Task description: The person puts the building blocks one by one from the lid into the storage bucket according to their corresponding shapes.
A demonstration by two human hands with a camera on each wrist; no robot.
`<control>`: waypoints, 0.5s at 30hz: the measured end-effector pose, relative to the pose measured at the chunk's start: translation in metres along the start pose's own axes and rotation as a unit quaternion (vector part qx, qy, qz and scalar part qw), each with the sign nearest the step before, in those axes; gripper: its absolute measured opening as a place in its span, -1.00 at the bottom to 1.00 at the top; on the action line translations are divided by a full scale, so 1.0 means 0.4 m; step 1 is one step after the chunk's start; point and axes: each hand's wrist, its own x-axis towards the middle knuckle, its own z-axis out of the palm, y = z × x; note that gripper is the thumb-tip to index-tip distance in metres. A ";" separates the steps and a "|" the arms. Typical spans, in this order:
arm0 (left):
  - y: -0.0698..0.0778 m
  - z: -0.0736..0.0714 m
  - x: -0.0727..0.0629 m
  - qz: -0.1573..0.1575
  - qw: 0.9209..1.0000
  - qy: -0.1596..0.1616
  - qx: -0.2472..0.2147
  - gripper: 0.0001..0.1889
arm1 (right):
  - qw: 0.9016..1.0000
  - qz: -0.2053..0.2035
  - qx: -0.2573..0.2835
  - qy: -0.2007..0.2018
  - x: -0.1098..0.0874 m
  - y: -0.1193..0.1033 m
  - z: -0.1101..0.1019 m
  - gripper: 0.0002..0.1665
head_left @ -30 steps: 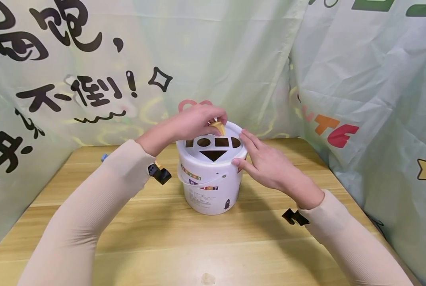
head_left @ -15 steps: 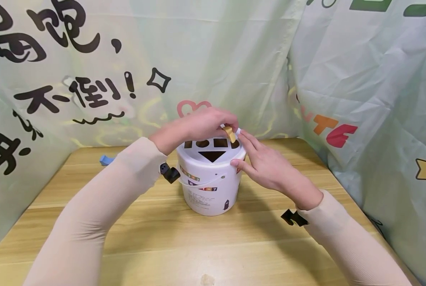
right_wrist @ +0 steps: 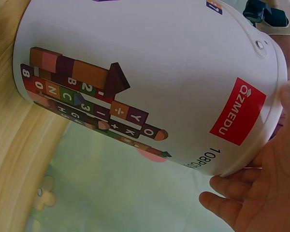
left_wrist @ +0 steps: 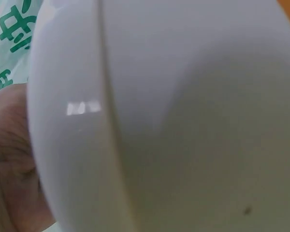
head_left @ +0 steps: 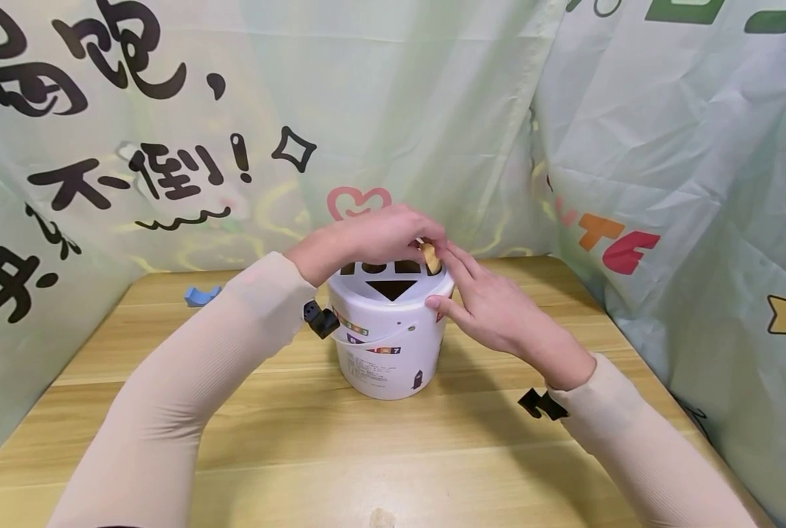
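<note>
A white bucket [head_left: 389, 367] stands upright on the table, its lid [head_left: 353, 288] cut with shaped holes. My left hand [head_left: 393, 233] is over the lid's far right part and pinches a small yellow block [head_left: 430, 258] at the right-hand rounded hole; how deep the block sits cannot be told. My right hand [head_left: 498, 301] rests on the right rim with straight fingers, its thumb on the near side. In the right wrist view the fingers [right_wrist: 227, 193] of that hand lie along the rim. The left wrist view shows mostly the bucket's white side [left_wrist: 208, 121].
A blue arch-shaped block [head_left: 201, 296] lies on the wooden table [head_left: 287, 440] at the back left, beside the left sleeve. Printed cloth [head_left: 432, 110] hangs behind and along the sides. A pale spot [head_left: 383, 518] marks the table's front.
My left hand has moved right with the yellow block, which has come down to the right-hand hole. The blue block has come out from behind the sleeve. My right hand has stayed on the rim.
</note>
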 end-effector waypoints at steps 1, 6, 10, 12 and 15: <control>0.000 0.000 0.000 0.000 1.000 -0.001 0.000 -0.85 | 1.000 0.000 0.000 0.000 0.000 0.000 0.000 -0.04; -0.002 0.001 0.004 0.000 1.000 0.004 0.003 -0.83 | 1.000 0.000 -0.004 -0.003 0.000 0.000 0.002 -0.02; -0.004 0.003 0.007 -0.009 1.000 0.008 0.001 -0.82 | 1.000 0.000 -0.005 -0.003 0.000 0.001 0.002 -0.02; -0.005 0.003 0.006 -0.016 1.000 0.011 -0.001 -0.82 | 1.000 0.001 -0.004 -0.004 0.000 0.001 0.001 -0.02; -0.008 0.003 -0.001 -0.023 1.000 0.018 -0.001 -0.82 | 1.000 0.004 -0.006 -0.005 0.001 0.000 0.000 -0.02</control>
